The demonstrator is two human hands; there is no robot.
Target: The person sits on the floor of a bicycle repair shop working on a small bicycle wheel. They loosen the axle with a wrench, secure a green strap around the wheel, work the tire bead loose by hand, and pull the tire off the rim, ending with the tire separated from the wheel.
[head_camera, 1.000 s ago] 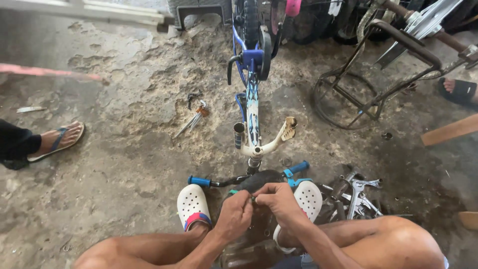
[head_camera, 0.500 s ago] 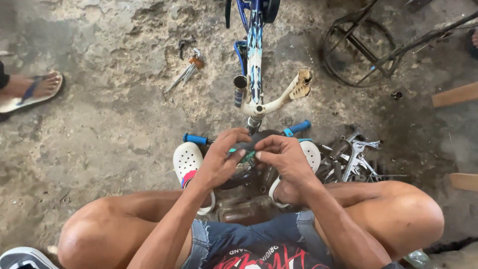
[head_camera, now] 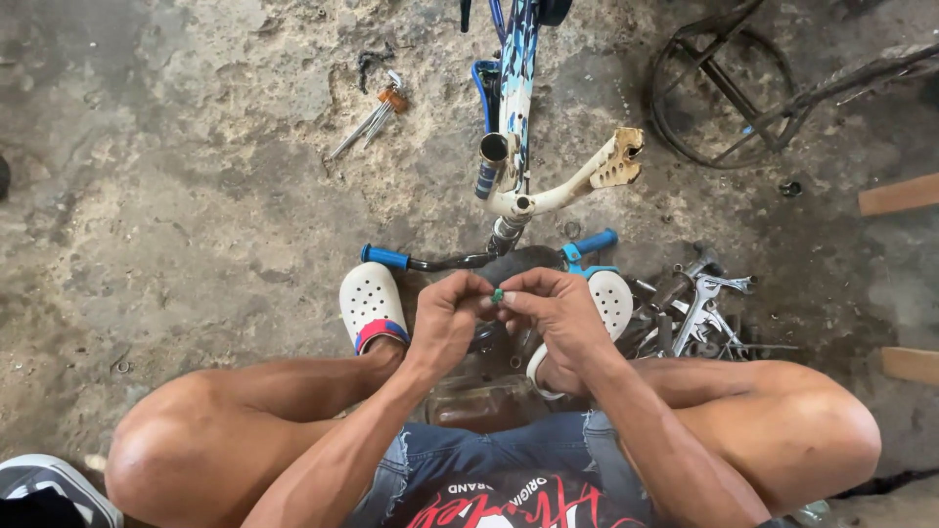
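Observation:
My left hand [head_camera: 445, 318] and my right hand [head_camera: 553, 308] meet in front of me, fingertips pinched together on a small green part [head_camera: 498, 294]. Just beyond them lies a black handlebar with blue grips [head_camera: 384, 256]. It belongs to a small bicycle frame [head_camera: 514, 117], blue and white, lying on the dirty concrete floor. I squat with a white clog [head_camera: 370, 306] on each foot, knees spread wide.
A heap of wrenches [head_camera: 699, 303] lies on the floor at my right. A set of hex keys [head_camera: 372, 117] rests at upper left. A rusty metal ring stand [head_camera: 724, 83] sits at upper right. Wooden pieces [head_camera: 898, 196] lie at the right edge.
The view has tilted further down toward my lap. My hands have stayed together on the small part, shifting slightly nearer to me.

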